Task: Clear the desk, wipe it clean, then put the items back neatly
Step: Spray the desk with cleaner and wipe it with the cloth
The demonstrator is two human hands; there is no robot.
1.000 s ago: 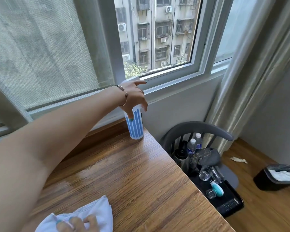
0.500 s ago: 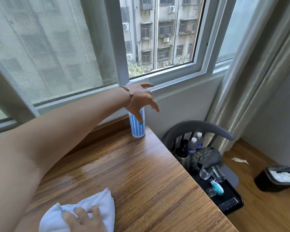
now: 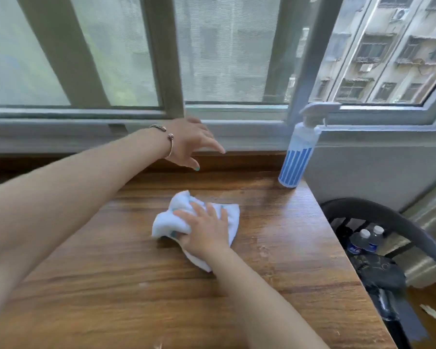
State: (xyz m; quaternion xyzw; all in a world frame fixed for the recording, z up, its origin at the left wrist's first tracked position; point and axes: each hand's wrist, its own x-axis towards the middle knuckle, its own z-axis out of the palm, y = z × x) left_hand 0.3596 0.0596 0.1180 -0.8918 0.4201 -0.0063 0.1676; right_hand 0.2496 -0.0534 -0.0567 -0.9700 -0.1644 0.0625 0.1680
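My right hand (image 3: 207, 230) presses down on the crumpled white cloth (image 3: 227, 217), fingers spread across it and the thumb tucked round its bunched edge, so I take it as gripping the cloth against the brown wood-grain surface (image 3: 136, 285). My left hand (image 3: 189, 144), with a thin metal bracelet (image 3: 168, 142) at the wrist, hangs loose and empty, fingers slack, above the far edge of the surface. A second ago that hand was wrapped round the blue-and-white striped spray bottle (image 3: 297, 159); half a second ago it was lifting off; now it has let go and swung well away to the left of the bottle. The bottle stands upright at the far right corner of the surface, below the grey window frame (image 3: 237, 112). The cloth, formerly at the near edge, has come out to the middle, left of the bottle. I judge spraying finished and wiping begun. Right of the bottle and lower, a dark chair (image 3: 378, 217) holds plastic water bottles (image 3: 365, 238), presumably among the cleared items awaiting return.
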